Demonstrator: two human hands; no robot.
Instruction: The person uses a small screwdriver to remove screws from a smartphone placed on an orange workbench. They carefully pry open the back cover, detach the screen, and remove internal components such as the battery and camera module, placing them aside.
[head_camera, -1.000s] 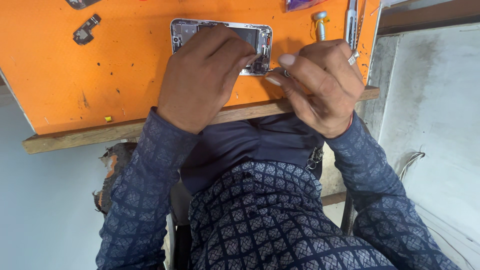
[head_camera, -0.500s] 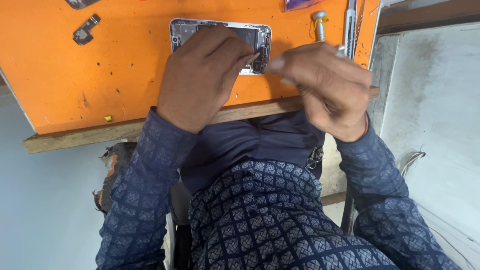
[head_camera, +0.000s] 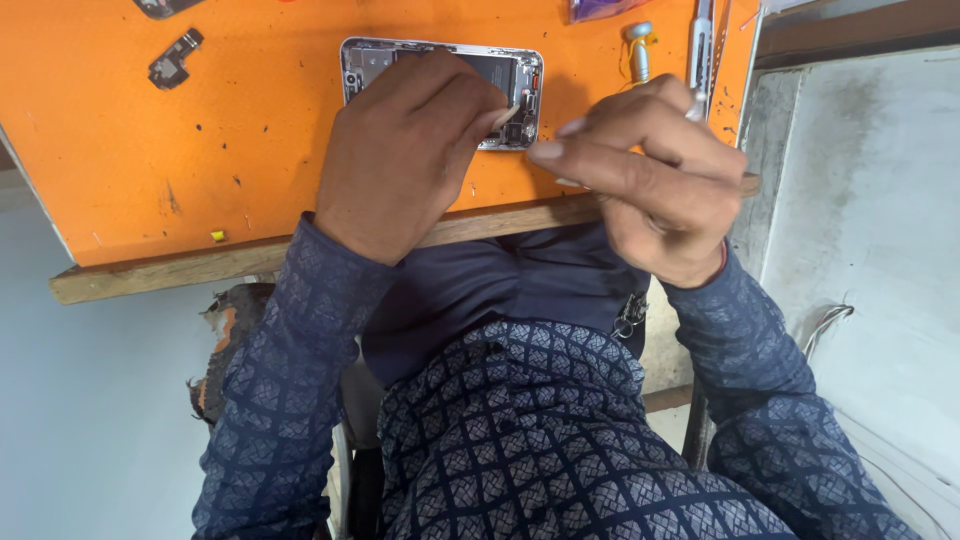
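Left hand (head_camera: 410, 150) lies flat over opened phone (head_camera: 505, 75) at far side of orange mat (head_camera: 150, 170), pinning it steady. Right hand (head_camera: 655, 175) hovers just right, fingers curled around thin tool (head_camera: 697, 70), contents unclear.

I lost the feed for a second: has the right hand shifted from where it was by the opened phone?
Yes. The right hand has lifted slightly toward the tools at the orange mat's far right corner, fingertips still near the opened phone, which lies unmoved under the left hand.

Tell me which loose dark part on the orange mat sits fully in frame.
The small dark bracket-like part, left of the opened phone. The other dark piece is cut off by the top edge.
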